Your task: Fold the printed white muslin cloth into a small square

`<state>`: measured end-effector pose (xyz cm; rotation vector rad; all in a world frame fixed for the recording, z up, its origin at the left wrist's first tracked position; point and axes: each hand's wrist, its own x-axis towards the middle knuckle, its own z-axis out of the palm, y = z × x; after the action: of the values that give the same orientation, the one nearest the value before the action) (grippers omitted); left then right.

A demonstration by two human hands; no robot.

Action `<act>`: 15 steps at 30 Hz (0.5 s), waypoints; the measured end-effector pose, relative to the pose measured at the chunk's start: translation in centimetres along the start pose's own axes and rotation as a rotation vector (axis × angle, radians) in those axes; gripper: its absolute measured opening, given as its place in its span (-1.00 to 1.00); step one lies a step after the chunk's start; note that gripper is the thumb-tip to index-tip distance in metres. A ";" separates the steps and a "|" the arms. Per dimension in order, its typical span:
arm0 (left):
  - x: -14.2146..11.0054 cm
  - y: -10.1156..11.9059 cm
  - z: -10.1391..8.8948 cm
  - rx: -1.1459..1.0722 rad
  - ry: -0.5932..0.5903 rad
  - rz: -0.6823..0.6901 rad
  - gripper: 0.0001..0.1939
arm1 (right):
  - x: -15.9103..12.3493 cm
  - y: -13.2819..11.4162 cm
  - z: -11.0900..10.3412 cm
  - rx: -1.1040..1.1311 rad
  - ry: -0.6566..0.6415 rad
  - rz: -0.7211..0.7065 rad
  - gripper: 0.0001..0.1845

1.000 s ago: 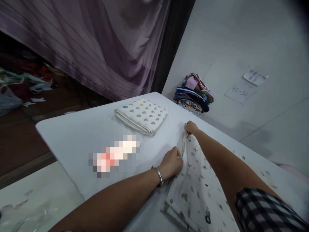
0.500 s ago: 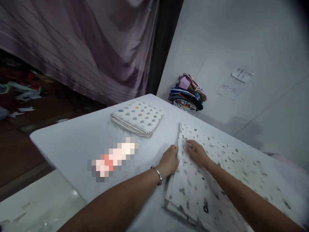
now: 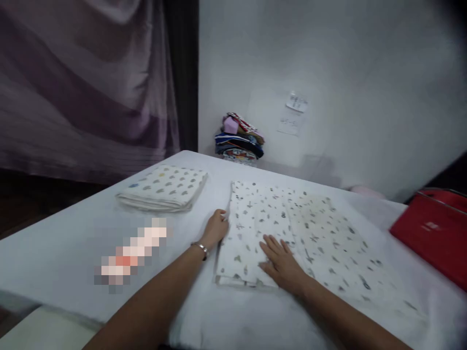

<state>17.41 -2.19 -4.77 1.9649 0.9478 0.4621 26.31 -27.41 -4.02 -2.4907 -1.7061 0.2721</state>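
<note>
A white cloth (image 3: 251, 218) printed with small dark leaf-like motifs lies partly folded on the white table. My left hand (image 3: 216, 227), with a silver bracelet at the wrist, is closed at the cloth's left edge; some of its fingertips are hidden there. My right hand (image 3: 282, 262) rests flat with fingers spread on the folded part, near its front edge. To the right, a thinner, slightly yellowish section of the cloth stretches out. Over on the left sits another folded white cloth (image 3: 168, 187) with grey motifs, apart from both hands.
A blurred-out, pinkish long patch (image 3: 133, 255) shows on the white table (image 3: 73, 243). Against the wall stands a pile of folded clothes (image 3: 239, 138). A red bag-like thing (image 3: 434, 233) is at the right edge. Paper notes (image 3: 294, 114) hang on the wall; a purple curtain (image 3: 91, 97) hangs at left.
The view has swung right, bringing the red thing into sight. My right hand has come from the cloth's far left edge toward its front and flattened out. My left hand stays at the left edge.
</note>
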 end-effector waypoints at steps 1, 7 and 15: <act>0.1 0.2 -0.1 0.003 0.003 -0.007 -0.59 | -0.1 -0.2 -0.2 0.026 -0.012 -0.001 -0.31; -0.3 1.4 -1.1 -0.028 0.011 -0.071 -0.60 | -2.2 2.4 -1.8 0.072 0.023 0.046 -0.27; -0.1 1.8 -0.6 0.224 0.034 -0.045 -0.56 | -12.6 20.3 -2.9 -0.154 0.085 0.777 -0.35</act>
<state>17.84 -2.52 -2.92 2.1367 1.1032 0.3785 40.98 -46.48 -3.95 -3.1108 -0.6747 0.0865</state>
